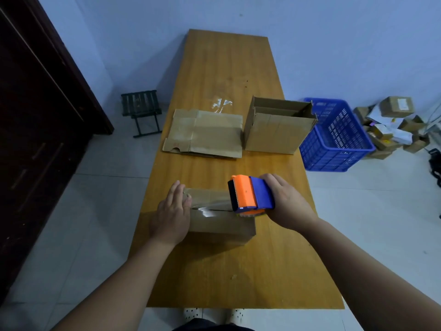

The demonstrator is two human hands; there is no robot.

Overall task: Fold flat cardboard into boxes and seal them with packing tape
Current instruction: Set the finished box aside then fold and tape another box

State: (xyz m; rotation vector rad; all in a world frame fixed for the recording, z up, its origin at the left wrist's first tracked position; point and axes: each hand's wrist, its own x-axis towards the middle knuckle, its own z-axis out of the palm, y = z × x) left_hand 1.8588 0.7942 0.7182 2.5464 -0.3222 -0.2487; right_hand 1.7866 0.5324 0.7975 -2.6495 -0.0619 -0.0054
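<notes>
A long wooden table (226, 68) is seen from above. A closed cardboard box (222, 225) is set on it, a little toward 6 o'clock from the middle of the picture. The left hand (171, 216) is laid flat on the 9 o'clock end of this box. Its fingers are kept straight, and the end of a strip of clear tape (210, 201) is pressed down under them. The strip is stretched over the top of the box toward 3 o'clock, along the slit where the flaps meet. At the 3 o'clock end of the box top, an orange and blue tape gun (250, 197) is gripped by the right hand (286, 201), with the fingers curled round its blue part. Farther up the table, toward 12 o'clock from the taped box, a flat piece of cardboard (205, 133) is laid down. Just beside it, at its 3 o'clock side, an open box (276, 130) is stood with its top flaps up. A shiny scrap (222, 105) is stuck to the table just past the flat cardboard. On the floor at 3 o'clock from the open box, a blue crate (334, 137) is placed, and a pile of small boxes (391, 125) is heaped past it. At 9 o'clock from the flat cardboard, a small dark stool (140, 108) is stood on the floor.
</notes>
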